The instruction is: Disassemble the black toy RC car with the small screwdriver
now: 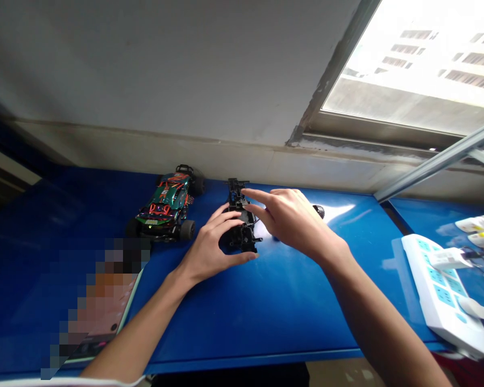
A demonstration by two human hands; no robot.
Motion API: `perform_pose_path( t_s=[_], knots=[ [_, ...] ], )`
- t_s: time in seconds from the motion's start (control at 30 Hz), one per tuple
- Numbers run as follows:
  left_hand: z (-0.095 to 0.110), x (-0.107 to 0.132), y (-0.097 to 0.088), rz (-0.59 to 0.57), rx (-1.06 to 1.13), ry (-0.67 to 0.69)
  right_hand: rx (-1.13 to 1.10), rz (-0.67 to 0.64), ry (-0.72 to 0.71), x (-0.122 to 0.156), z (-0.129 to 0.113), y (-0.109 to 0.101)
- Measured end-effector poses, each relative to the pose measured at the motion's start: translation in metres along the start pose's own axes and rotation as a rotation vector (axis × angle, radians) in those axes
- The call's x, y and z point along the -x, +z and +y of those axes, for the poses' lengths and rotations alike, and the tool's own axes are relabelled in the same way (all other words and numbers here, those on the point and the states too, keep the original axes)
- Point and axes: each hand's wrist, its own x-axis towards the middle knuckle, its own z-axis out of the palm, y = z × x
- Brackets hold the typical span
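Observation:
A black toy car chassis (247, 216) without wheels or body shell lies lengthwise on the blue table. My left hand (210, 244) grips it, with the fingers along its left side and over its middle and the thumb at its near end. From the right, my right hand (292, 217) reaches over it. The right index finger is stretched out and touches the far half of the chassis. The right thumb is held apart from that finger, near the chassis middle, and the other fingers are curled. Nothing shows between finger and thumb.
To the left stands a complete green and orange toy car (169, 199). A tablet (123, 314), partly pixelated, lies nearer on the left. A small black wheel (318, 211) shows behind my right hand. The white power strip (439, 290) with plugs lies at right; a wall (165, 80) bounds the back.

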Motion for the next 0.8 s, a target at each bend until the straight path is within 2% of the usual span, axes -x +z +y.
perform_pose_path(
  t_s=[0.13, 0.3, 0.5, 0.67, 0.8],
  knots=[
    [0.0001, -0.0002, 0.0000, -0.004, -0.001, 0.000, -0.020, 0.006, -0.043, 0.0033, -0.0006, -0.0073],
    [0.0005, -0.0008, -0.0001, 0.016, 0.016, 0.009, 0.074, -0.055, 0.035, 0.0036, -0.0014, -0.0061],
    [0.0020, -0.0016, -0.0004, 0.006, 0.018, 0.000, -0.048, 0.003, -0.096, 0.0064, 0.0003, -0.0069],
    [0.0005, -0.0013, 0.0007, 0.018, 0.023, 0.020, 0.096, -0.027, 0.043, 0.0023, -0.0029, -0.0049],
    [0.0003, -0.0011, 0.0004, 0.004, 0.019, 0.014, 0.046, 0.000, -0.023, 0.0010, -0.0009, -0.0012]
  ],
)
